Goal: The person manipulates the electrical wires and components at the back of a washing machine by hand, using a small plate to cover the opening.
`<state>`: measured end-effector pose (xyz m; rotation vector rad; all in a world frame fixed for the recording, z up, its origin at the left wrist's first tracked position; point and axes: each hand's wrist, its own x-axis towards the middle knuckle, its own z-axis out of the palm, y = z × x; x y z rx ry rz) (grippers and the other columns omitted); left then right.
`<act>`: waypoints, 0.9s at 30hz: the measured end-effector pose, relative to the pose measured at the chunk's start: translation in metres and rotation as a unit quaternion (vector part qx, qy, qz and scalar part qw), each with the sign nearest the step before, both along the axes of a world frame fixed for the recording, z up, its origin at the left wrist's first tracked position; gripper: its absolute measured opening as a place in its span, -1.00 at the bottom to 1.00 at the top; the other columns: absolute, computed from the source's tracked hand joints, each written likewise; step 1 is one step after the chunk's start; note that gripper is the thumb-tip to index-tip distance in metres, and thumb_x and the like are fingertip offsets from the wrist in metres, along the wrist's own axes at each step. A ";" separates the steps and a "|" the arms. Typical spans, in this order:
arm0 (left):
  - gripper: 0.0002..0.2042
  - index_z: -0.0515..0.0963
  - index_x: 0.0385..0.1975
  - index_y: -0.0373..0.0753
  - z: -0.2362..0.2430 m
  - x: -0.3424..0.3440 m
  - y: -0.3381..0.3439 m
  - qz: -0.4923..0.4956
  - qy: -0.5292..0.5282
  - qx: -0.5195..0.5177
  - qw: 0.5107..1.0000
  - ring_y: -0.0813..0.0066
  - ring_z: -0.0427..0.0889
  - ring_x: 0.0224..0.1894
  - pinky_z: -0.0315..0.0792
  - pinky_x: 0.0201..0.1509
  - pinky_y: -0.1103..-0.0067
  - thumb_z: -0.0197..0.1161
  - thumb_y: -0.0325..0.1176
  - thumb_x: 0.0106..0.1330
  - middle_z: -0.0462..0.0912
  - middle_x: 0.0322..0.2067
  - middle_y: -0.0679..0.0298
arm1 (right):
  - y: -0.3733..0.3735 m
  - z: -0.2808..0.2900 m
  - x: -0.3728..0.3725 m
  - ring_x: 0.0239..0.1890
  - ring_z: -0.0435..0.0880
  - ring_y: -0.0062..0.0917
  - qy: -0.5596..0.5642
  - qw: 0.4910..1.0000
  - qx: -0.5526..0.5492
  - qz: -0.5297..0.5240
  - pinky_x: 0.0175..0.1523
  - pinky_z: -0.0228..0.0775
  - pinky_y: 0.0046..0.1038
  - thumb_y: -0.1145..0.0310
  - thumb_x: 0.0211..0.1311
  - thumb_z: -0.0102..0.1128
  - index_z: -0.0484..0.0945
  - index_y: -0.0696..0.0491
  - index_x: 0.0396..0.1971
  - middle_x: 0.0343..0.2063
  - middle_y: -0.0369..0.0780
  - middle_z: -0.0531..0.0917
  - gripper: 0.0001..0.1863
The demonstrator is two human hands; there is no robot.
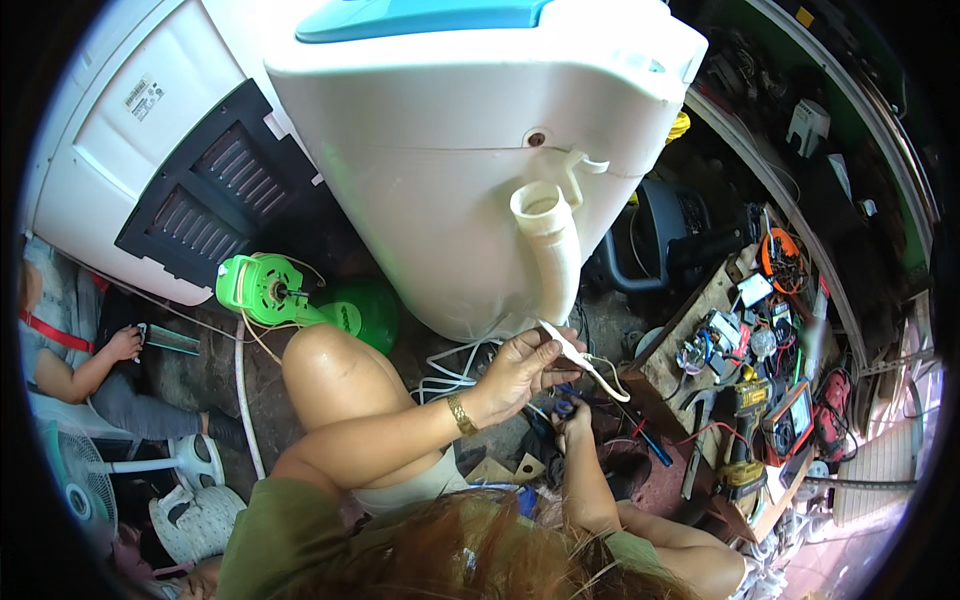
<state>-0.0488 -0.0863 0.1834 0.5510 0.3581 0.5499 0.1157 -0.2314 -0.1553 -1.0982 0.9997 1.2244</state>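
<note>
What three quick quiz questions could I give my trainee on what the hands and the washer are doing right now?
1. True or false: the left hand holds a thin white cable pinched between its fingers.
2. Which thing sticks out of the white washing machine just above that hand?
A. a white drain spout
B. a red knob
C. a metal crank
3. Fill in: the right hand sits just ____ the left hand in the picture.

Key
1. True.
2. A.
3. Below; what it grips is too small to tell.
</note>
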 end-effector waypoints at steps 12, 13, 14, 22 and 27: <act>-0.87 0.36 -0.42 -0.16 0.045 -0.014 -0.022 0.047 0.026 0.058 0.997 0.56 0.61 -0.35 0.64 -0.29 0.48 0.13 -0.34 0.34 0.53 -0.40 0.36 | -0.033 0.215 -0.024 -0.31 0.55 -0.57 -0.582 0.796 0.088 0.139 -0.19 0.44 -0.54 0.27 0.33 0.01 0.45 0.14 -0.17 -0.33 -0.20 0.57 -0.75; -0.88 0.34 -0.40 -0.14 0.047 -0.013 -0.025 0.059 0.047 0.053 0.996 0.59 0.61 -0.38 0.63 -0.34 0.55 0.13 -0.36 0.34 0.54 -0.43 0.37 | -0.034 0.254 -0.024 -0.32 0.56 -0.59 -0.647 0.739 0.143 0.126 -0.17 0.43 -0.55 0.33 0.29 0.05 0.47 0.15 -0.18 -0.31 -0.21 0.58 -0.78; -0.88 0.33 -0.40 -0.14 0.049 -0.012 -0.028 0.066 0.052 0.070 0.994 0.59 0.61 -0.39 0.62 -0.35 0.56 0.13 -0.36 0.33 0.54 -0.45 0.36 | -0.033 0.291 -0.027 -0.33 0.56 -0.60 -0.689 0.692 0.181 0.114 -0.14 0.41 -0.57 0.39 0.25 0.10 0.48 0.17 -0.19 -0.29 -0.22 0.59 -0.80; -0.88 0.35 -0.37 -0.18 0.056 -0.012 -0.041 0.057 0.045 0.143 0.987 0.65 0.58 -0.47 0.54 -0.43 0.67 0.16 -0.38 0.32 0.53 -0.50 0.37 | -0.005 0.414 -0.080 -0.66 0.44 -0.70 -0.809 0.462 0.143 0.335 -0.55 0.23 -0.60 0.53 0.09 0.21 0.54 0.15 -0.56 -0.65 -0.34 0.55 -0.92; -0.66 0.40 0.04 -0.28 0.066 -0.020 -0.033 -0.079 -0.050 0.136 0.986 0.68 0.53 -0.44 0.47 -0.45 0.72 0.20 -0.35 0.29 0.55 -0.41 0.37 | -0.017 0.412 -0.053 -0.80 0.19 -0.72 -0.372 0.778 0.393 0.320 -0.69 -0.05 -0.64 0.13 0.28 0.06 0.47 0.09 -0.57 -0.83 -0.37 0.34 -0.65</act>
